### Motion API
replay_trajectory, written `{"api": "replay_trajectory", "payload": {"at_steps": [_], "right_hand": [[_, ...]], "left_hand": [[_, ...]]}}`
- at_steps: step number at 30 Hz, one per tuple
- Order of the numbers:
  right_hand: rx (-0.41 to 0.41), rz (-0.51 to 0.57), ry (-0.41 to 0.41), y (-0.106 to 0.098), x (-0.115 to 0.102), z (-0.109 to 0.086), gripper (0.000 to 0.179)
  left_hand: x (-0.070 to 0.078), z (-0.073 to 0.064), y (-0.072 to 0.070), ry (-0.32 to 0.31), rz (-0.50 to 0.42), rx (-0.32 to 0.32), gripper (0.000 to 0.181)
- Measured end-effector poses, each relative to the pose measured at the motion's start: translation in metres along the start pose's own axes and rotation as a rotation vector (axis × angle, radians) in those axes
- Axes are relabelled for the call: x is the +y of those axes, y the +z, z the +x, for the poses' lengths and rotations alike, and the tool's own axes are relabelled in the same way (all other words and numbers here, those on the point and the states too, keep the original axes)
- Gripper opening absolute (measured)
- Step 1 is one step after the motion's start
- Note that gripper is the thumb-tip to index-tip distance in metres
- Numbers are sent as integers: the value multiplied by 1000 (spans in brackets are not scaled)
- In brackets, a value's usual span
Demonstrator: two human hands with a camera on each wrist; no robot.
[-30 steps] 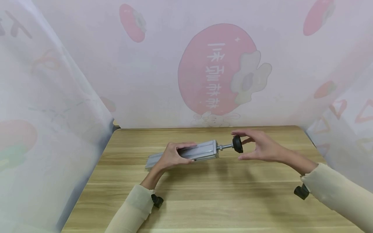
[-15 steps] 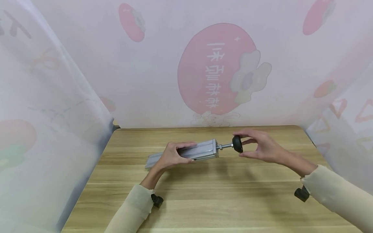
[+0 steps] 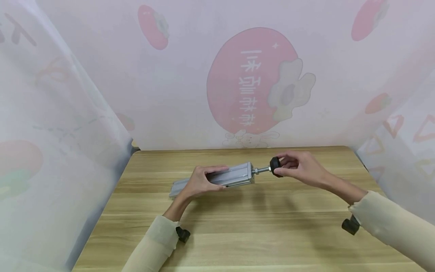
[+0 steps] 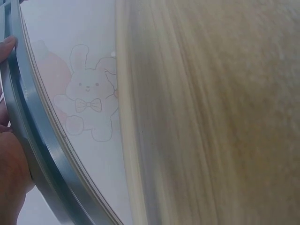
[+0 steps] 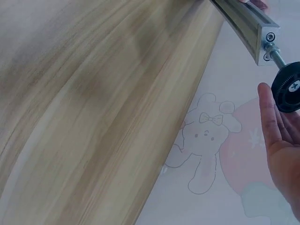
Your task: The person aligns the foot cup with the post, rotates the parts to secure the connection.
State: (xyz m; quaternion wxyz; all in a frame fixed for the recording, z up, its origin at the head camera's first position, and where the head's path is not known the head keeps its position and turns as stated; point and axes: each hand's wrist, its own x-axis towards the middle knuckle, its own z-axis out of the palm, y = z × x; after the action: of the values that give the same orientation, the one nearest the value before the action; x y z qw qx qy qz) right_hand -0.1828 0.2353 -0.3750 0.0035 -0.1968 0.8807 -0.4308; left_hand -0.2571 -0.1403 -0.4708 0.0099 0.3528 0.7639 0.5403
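A silver aluminium profile [image 3: 238,174] is held above the wooden table, angled slightly up to the right. My left hand [image 3: 199,183] grips it around the middle, thumb in front and fingers behind; the left wrist view catches part of that hand [image 4: 14,173] on the metal. From the profile's right end a threaded rod [image 3: 263,170] with a nut sticks out, carrying a round black levelling foot [image 3: 274,166]. My right hand [image 3: 304,168] pinches the foot's rim between thumb and fingers. The foot's ribbed underside [image 5: 287,89] shows in the right wrist view.
The wood-grain table [image 3: 217,234] spreads below both hands. Behind it stands a pale printed curtain [image 3: 170,94], which also closes off both sides. A small black device [image 3: 183,235] sits at the left cuff, another [image 3: 350,225] at the right.
My right hand's fingers have closed in and curled around the black foot, from a wide spread around it. The foot has shifted very slightly left. My left hand and the profile stay put.
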Motion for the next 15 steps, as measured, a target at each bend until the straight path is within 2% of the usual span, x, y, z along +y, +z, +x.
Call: {"api": "replay_trajectory", "payload": {"at_steps": [5,10,15], "right_hand": [[-53,79,135,-2,-5,4,51],[-92,71,226,-3,-8,9,46],[-132,96,343,-4,-12,13,63]], "left_hand": [[0,-1,0,-1,4,5,59],[0,0,0,-3,-4,4,59],[0,1,1,0,-11,1,59]]}}
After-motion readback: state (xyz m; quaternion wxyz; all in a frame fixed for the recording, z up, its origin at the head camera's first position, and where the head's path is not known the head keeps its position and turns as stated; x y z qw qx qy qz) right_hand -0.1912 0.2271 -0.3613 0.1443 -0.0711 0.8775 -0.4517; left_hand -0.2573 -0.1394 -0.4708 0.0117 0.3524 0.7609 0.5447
